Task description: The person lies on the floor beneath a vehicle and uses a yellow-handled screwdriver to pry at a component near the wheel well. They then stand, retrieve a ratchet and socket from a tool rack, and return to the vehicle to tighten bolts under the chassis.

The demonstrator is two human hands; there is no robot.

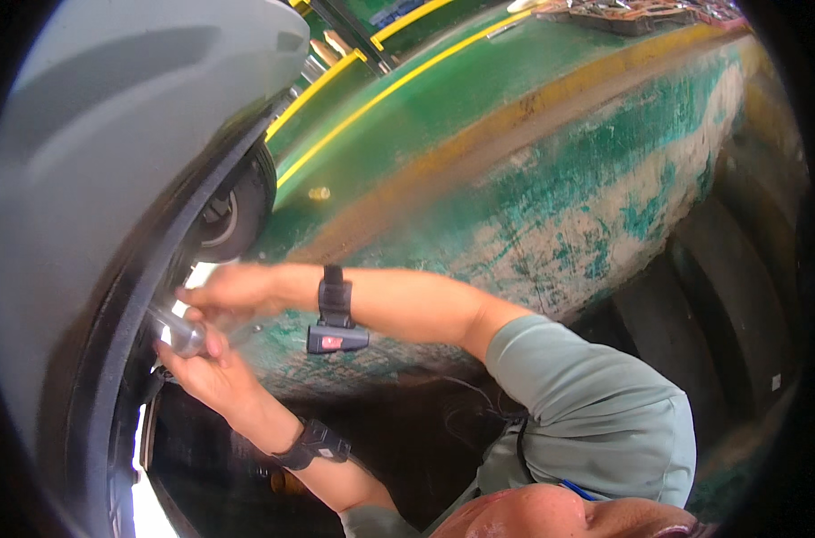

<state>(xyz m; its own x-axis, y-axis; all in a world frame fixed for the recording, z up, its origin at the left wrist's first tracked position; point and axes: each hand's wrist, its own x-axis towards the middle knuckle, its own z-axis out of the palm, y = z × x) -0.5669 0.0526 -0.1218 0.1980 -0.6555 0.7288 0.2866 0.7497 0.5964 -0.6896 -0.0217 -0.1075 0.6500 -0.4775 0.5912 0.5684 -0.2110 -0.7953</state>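
My left hand (206, 375) is closed around a shiny, clear-looking or metallic cylinder (185, 335), its fingers and thumb on the lower end. The cylinder's kind cannot be made out. Just above it, my right hand (232, 289) is smeared by motion; its fingers are close to the cylinder, but their grip does not show. Both hands are beside the dark lower edge (147, 269) of a grey vehicle body panel (147, 117). Each of my wrists carries a black strap with a small device, such as the right one (337, 337).
A vehicle wheel (237, 211) stands beyond my hands on a green floor (407, 117) with yellow lines. A worn green-and-tan pit wall (551, 224) runs along the right of my arms. A tray of tools (623, 13) lies at the far edge.
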